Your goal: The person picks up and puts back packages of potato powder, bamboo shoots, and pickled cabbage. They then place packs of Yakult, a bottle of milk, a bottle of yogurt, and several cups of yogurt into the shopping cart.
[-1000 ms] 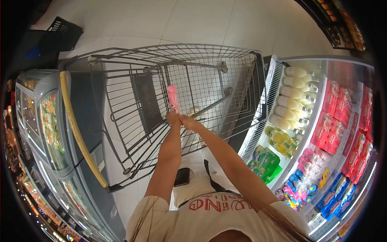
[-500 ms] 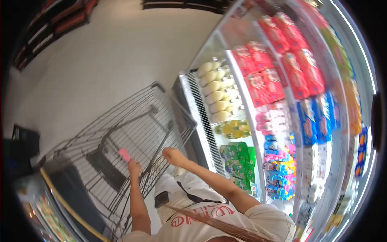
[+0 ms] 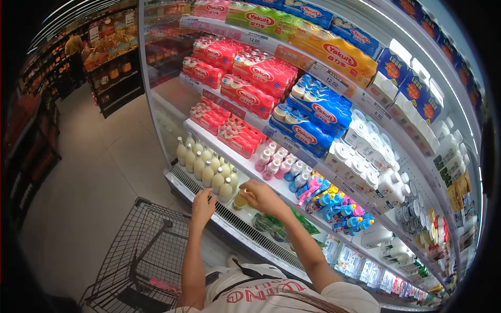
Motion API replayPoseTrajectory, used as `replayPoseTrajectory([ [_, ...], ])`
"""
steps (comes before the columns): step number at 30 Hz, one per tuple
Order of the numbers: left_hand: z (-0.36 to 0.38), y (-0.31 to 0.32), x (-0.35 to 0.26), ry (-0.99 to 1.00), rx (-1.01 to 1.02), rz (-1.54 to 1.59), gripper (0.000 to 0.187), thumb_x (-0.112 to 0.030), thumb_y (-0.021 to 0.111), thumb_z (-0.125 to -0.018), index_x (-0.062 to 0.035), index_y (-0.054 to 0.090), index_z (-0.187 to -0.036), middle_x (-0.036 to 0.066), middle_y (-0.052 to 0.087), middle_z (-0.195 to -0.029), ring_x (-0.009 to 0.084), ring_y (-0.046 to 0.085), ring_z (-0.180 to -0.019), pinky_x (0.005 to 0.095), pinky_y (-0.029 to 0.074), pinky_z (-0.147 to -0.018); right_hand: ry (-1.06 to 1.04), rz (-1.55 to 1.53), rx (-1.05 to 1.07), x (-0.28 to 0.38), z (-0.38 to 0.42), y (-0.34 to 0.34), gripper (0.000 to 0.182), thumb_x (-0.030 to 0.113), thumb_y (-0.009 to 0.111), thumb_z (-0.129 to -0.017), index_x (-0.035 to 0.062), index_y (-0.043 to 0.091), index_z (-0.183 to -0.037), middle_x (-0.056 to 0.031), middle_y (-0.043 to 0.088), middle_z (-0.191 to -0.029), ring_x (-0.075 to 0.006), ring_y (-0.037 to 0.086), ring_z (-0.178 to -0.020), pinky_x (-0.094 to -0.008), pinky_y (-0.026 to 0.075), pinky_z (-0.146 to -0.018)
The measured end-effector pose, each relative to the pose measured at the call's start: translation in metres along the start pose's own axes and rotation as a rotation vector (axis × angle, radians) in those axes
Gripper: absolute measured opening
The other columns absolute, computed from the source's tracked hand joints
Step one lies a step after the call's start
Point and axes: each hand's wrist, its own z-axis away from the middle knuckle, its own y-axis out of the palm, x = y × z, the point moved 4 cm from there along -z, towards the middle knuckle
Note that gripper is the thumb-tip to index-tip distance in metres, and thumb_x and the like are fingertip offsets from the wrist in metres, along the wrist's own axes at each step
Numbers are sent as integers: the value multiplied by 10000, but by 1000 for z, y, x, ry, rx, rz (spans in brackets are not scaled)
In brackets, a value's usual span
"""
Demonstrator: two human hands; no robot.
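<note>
Head view: right hand (image 3: 263, 197) curls onto a yellow drink bottle (image 3: 240, 200) on the cooler's bottom shelf (image 3: 229, 221), bottle upright, just left of the palm; grip closing, not confirmed. Left hand (image 3: 202, 206) open, empty, near pale bottles (image 3: 206, 168).

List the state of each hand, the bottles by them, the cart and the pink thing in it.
left hand: open, empty, above the cooler's front grille
right hand: curled on a yellow bottle
pale bottles: upright, capped, in rows
cart: beside the cooler
pink pack: lying in the cart
</note>
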Motion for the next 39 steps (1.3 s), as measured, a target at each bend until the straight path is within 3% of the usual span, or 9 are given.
replayPoseTrajectory([
  [10,-290,-96,-245,447,-512,255,387,-99,640,-801,8,557,-1164,186,602,-1077,304,584,-1010,395,457,-884,-449,822,-1128,104,-144,-265,318,167,673,-800,27,588,-1073,-152,587,-1096,-323,528,-1061,-440,390,-937],
  [16,-464,-140,-250,537,-547,159,535,-52,571,-721,49,491,-1240,233,575,-1218,351,543,-1159,399,408,-997,-51,1177,-1025,95,-224,-312,424,344,691,-815,34,588,-1086,-117,601,-1111,-272,521,-1111,-474,328,-998],
  [22,-514,-142,-248,424,-286,228,498,-69,542,-747,33,508,-1234,220,591,-1201,303,606,-1064,353,462,-914,225,1027,-765,104,-249,-331,637,537,754,-686,33,615,-1051,-127,671,-995,-273,612,-1017,-451,375,-919],
  [26,-500,-149,-266,335,-125,102,406,-99,489,-796,16,561,-1179,147,622,-1072,226,600,-885,342,476,-746,245,923,-700,106,-256,-334,634,546,766,-659,41,637,-1020,-113,698,-952,-274,649,-941,-447,384,-848],
  [28,-519,-148,-254,271,128,312,345,-109,468,-882,-10,580,-1192,86,607,-1122,170,524,-1027,304,398,-885,272,889,-708,111,-252,-332,573,528,763,-673,50,674,-975,-100,705,-939,-274,655,-925,-436,379,-848],
  [30,-541,-150,-244,352,109,327,310,-132,457,-942,-41,588,-1208,15,589,-1013,125,492,-924,268,376,-814,273,869,-754,107,-255,-335,560,520,760,-676,48,678,-967,-115,700,-922,-272,647,-939,-432,363,-885],
  [32,-533,-150,-247,406,36,246,327,-180,437,-970,-15,565,-1221,74,595,-1069,161,515,-973,294,381,-880,234,865,-829,106,-253,-329,555,501,755,-686,48,659,-992,-133,691,-916,-279,627,-962,-428,345,-915],
  [36,-542,-145,-240,448,-86,314,301,-178,456,-980,-69,587,-1228,-44,512,-892,74,386,-748,228,321,-687,56,866,-1027,100,-251,-326,535,446,754,-685,49,612,-1013,-151,667,-923,-295,579,-986,-428,315,-955],
  [39,-546,-153,-242,449,-163,351,295,-171,454,-979,-36,562,-1218,34,580,-1035,143,507,-916,278,396,-818,-170,809,-1271,99,-252,-326,515,392,766,-673,47,586,-1010,-148,643,-909,-309,556,-973,-445,322,-942],
])
